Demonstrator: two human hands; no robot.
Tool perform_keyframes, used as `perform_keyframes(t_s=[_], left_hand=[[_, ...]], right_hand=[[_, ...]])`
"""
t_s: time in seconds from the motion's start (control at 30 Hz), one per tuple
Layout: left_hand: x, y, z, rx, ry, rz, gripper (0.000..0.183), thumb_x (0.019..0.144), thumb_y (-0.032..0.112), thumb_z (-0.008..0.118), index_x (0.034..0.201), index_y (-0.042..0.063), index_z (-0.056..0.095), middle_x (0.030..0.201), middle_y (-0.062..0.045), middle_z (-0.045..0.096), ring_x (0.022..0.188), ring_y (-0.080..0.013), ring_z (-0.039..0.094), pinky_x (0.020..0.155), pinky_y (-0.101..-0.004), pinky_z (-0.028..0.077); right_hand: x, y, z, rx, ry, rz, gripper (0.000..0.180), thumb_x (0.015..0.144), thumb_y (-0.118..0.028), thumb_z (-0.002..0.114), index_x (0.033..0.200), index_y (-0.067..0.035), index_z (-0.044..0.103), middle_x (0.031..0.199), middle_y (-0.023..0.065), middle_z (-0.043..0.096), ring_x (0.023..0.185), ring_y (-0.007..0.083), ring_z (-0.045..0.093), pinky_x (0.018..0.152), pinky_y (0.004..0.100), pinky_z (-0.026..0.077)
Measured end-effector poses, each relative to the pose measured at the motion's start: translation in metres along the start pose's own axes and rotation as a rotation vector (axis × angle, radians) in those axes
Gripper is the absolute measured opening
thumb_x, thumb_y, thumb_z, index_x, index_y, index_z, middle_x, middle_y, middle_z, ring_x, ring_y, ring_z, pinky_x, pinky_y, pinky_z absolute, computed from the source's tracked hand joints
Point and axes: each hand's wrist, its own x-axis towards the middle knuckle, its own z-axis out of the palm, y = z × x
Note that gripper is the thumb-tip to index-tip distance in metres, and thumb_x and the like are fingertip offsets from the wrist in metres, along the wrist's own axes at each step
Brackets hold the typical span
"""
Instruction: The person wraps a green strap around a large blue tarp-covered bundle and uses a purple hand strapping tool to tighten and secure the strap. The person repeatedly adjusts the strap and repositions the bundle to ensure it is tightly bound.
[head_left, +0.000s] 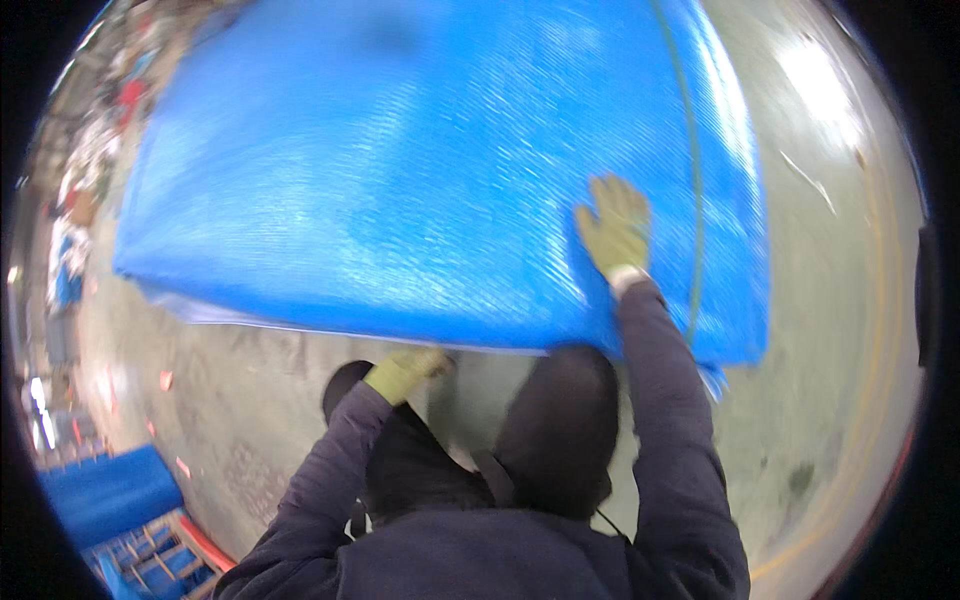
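Note:
A large bale wrapped in shiny blue woven plastic sheeting (375, 187) lies before my knees. My right hand (616, 225), in a yellow-green work glove, rests palm down on its top with the fingers spread. Just right of that hand, a thin green strap (696, 225) runs across the wrap. My left hand (405, 375), gloved alike, is low by my left knee, close to the bale's near edge. Its fingers look curled, but blur hides whether they grip anything. A pale layer (247, 316) shows under the blue wrap along the near left edge.
Grey concrete floor (817, 300) surrounds the bale, with a yellow line (874, 315) at the right. Orange-red scraps (166, 380) lie at the left. A blue-covered bundle (112, 491) and a slatted wooden frame (161, 559) stand lower left. Mixed piles (79, 180) line the far left.

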Motion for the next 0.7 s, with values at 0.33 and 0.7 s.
perform_keyframes(t_s=[0.33,0.7], left_hand=[[0.134,0.177,-0.046,1.162,0.556,0.997,0.046,0.098,0.036,0.066,0.135,0.010,0.064,0.146,-0.016,0.060,0.138,-0.0392,0.052,0.116,-0.0530,0.039],[0.205,0.118,-0.078,0.917,0.529,0.928,0.042,0.099,0.033,0.065,0.136,0.013,0.063,0.144,-0.014,0.061,0.140,-0.0403,0.050,0.117,-0.0546,0.039]], right_hand=[[-0.009,0.009,0.018,-0.048,0.016,-0.044,0.049,0.098,-0.034,0.065,0.140,-0.010,0.064,0.148,0.0148,0.060,0.140,0.0388,0.051,0.120,0.0562,0.033],[-0.002,-0.006,0.025,-0.067,-0.067,0.083,0.051,0.098,-0.037,0.064,0.136,-0.004,0.063,0.146,0.0182,0.060,0.139,0.0408,0.050,0.121,0.0579,0.032]])
